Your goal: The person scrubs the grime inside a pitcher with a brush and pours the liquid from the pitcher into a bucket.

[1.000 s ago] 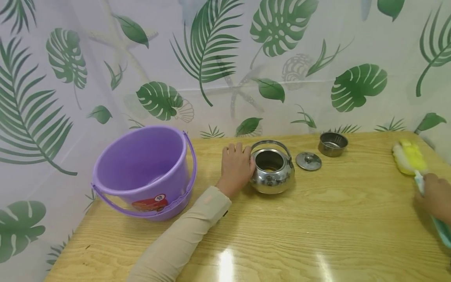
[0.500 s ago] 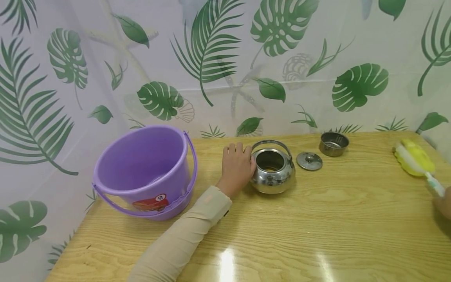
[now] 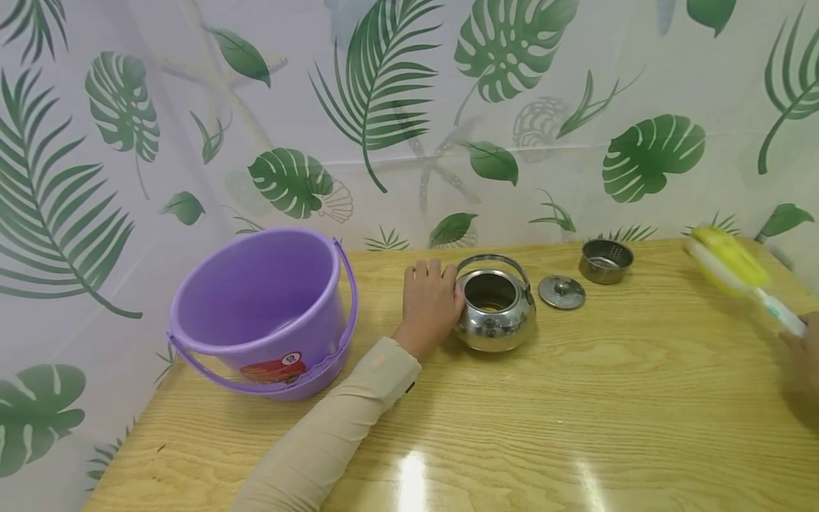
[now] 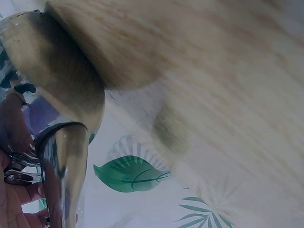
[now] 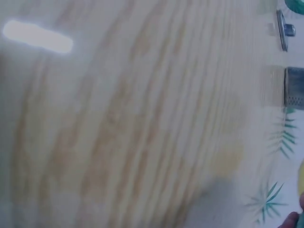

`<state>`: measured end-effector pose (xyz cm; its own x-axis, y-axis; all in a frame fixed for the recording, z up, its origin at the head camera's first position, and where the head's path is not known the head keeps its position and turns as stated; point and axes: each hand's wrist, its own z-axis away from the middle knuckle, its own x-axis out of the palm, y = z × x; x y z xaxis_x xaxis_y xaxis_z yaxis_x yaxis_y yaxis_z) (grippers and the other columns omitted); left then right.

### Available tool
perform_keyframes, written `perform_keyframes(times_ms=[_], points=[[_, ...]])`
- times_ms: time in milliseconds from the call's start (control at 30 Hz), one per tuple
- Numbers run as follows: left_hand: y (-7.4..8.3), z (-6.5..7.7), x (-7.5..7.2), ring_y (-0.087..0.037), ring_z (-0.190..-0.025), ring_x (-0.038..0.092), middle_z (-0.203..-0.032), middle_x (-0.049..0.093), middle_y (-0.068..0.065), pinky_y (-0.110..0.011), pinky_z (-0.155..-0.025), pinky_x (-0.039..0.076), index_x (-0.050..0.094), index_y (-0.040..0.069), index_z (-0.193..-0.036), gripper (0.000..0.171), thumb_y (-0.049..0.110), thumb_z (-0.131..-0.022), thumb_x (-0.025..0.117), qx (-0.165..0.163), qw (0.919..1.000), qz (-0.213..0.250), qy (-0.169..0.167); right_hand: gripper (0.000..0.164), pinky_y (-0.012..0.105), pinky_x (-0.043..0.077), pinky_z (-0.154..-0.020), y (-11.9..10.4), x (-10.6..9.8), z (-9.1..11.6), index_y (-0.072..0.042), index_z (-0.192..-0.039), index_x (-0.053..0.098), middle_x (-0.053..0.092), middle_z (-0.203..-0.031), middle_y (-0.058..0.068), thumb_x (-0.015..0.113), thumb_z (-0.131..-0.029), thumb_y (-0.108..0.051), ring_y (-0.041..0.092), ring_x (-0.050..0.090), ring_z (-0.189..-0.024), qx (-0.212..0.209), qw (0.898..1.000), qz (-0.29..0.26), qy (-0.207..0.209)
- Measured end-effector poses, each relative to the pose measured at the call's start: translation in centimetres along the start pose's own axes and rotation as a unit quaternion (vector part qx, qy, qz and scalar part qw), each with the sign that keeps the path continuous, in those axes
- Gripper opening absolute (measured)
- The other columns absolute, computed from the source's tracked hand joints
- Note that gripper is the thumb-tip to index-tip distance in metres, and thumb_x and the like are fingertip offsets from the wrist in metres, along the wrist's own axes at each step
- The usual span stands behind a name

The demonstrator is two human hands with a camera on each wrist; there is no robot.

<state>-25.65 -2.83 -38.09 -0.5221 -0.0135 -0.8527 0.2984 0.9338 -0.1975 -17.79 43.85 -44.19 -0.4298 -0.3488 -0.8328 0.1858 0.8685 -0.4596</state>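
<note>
A shiny metal teapot [image 3: 494, 328] stands uncovered on the table, its hoop handle [image 3: 491, 257] raised. My left hand [image 3: 430, 307] holds it by its left side. In the left wrist view the fingers [image 4: 32, 192] show behind the teapot's spout [image 4: 64, 166], partly hidden by it. At the right edge my right hand [image 3: 807, 355], cut off by the frame, grips the white and green handle [image 3: 782, 313] of a sponge brush. Its yellow and white head [image 3: 729, 259] is blurred and tilted up to the left. Only fingertips [image 5: 289, 221] show in the right wrist view.
Right of the teapot lies its round lid [image 3: 561, 292], with a perforated metal strainer cup [image 3: 605, 262] behind it. A purple bucket [image 3: 291, 363] stands at the left, handle lowered. A leaf-patterned sheet [image 3: 397, 142] hangs behind the wooden table [image 3: 544, 427].
The sponge brush first went right and toward me with my right hand, then its head swung up and left toward the back of the table. My left hand and the teapot stayed in place.
</note>
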Motion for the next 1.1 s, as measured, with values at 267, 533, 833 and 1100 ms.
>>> perform_keyframes(times_ms=[267, 533, 833, 1100], points=[[0.0, 0.1, 0.1, -0.022, -0.091, 0.054, -0.096, 0.058, -0.003, -0.036, -0.084, 0.042, 0.058, 0.016, -0.098, 0.02, 0.031, -0.093, 0.047, 0.001, 1.0, 0.002, 0.006, 0.028, 0.027, 0.034, -0.046, -4.4, -2.0, 0.0, 0.033, -0.103, 0.037, 0.043, -0.082, 0.046, 0.041, -0.093, 0.007, 0.045, 0.046, -0.058, -0.132, 0.99, -0.052, 0.013], [0.0, 0.1, 0.0, -0.021, -0.089, 0.053, -0.095, 0.058, -0.003, -0.035, -0.082, 0.042, 0.058, 0.016, -0.098, 0.019, 0.031, -0.094, 0.047, 0.001, 1.0, 0.003, 0.006, 0.037, 0.059, 0.035, -0.067, -7.1, -3.3, -0.6, 0.03, -0.112, 0.037, 0.044, -0.091, 0.045, 0.035, -0.099, -0.004, 0.056, 0.046, -0.077, -0.225, 0.974, -0.029, 0.005], [-0.1, -0.1, -0.2, -0.022, -0.09, 0.053, -0.096, 0.058, -0.003, -0.035, -0.082, 0.042, 0.059, 0.016, -0.1, 0.021, 0.031, -0.094, 0.046, 0.0, 0.9999, 0.013, -0.007, 0.044, 0.055, 0.041, -0.05, -10.8, -4.9, -2.0, 0.017, -0.107, 0.051, 0.054, -0.076, 0.032, 0.033, -0.102, -0.024, 0.042, 0.052, -0.056, -0.385, 0.912, 0.06, 0.132], [-0.1, -0.1, -0.2, -0.022, -0.091, 0.053, -0.098, 0.058, -0.004, -0.035, -0.082, 0.041, 0.059, 0.016, -0.101, 0.021, 0.031, -0.094, 0.046, -0.002, 0.9997, 0.02, -0.012, 0.068, 0.045, 0.039, -0.044, -14.2, -6.0, -3.0, 0.013, -0.107, 0.052, 0.054, -0.074, 0.026, 0.013, -0.102, -0.042, 0.033, 0.048, -0.052, -0.493, 0.845, 0.127, 0.166]])
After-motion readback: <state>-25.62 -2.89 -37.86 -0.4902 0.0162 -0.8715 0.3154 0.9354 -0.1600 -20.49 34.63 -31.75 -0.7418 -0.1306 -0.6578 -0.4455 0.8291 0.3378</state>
